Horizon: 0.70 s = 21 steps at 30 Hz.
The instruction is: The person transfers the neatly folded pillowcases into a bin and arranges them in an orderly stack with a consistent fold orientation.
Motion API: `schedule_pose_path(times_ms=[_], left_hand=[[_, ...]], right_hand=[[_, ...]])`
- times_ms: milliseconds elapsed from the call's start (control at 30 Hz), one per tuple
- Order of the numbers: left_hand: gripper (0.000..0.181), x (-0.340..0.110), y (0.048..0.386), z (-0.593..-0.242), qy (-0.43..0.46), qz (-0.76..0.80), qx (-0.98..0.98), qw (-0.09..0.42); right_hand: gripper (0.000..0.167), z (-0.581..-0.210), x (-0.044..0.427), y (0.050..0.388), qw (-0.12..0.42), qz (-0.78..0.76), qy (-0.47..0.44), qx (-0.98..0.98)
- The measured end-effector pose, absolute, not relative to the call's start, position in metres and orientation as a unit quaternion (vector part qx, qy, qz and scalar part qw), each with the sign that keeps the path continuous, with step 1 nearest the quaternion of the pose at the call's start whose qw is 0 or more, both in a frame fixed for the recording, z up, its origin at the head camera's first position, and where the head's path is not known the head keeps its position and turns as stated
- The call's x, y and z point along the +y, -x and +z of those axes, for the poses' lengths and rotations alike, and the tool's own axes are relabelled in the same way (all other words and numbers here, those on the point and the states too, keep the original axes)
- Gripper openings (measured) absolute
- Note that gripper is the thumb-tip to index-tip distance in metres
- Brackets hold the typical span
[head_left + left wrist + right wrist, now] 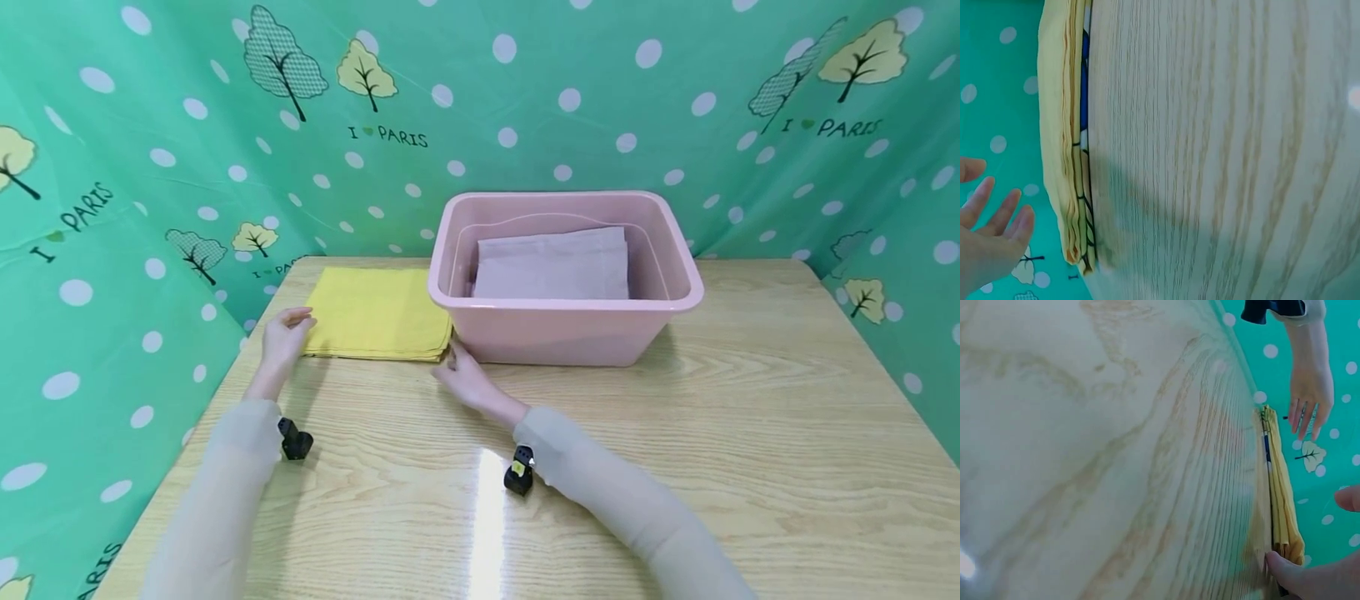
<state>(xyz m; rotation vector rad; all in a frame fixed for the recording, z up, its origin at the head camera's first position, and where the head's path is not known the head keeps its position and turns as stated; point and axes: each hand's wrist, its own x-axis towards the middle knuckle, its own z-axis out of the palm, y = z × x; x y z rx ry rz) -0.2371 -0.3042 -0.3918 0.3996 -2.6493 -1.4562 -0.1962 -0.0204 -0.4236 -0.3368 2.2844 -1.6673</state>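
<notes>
A folded yellow cloth (378, 312) in several layers lies flat at the left of the table. Along its lower edge, a blue, white and black strip (1084, 81) shows in the left wrist view. My left hand (287, 337) hovers by the cloth's left side, fingers loosely bent and apart from it in the left wrist view. At the near right corner is my right hand (467, 377). One of its digits (1285, 572) touches the cloth's lower edge in the right wrist view, while another is held away; no pinch shows.
A pink plastic bin (555, 333) stands right of the yellow cloth, close against it. Inside lies a folded greyish-lilac cloth (553, 265). Green dotted fabric (480, 100) hangs behind and beside the wooden table (750, 433).
</notes>
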Motion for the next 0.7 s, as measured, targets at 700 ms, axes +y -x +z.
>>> schedule_pose_path(times_ms=[700], left_hand=[[0.057,-0.333,0.250,-0.403,-0.063,-0.356,-0.931,-0.042]], right_hand=[[0.073,-0.428,-0.042,0.216,0.126,-0.548,0.097,0.821]])
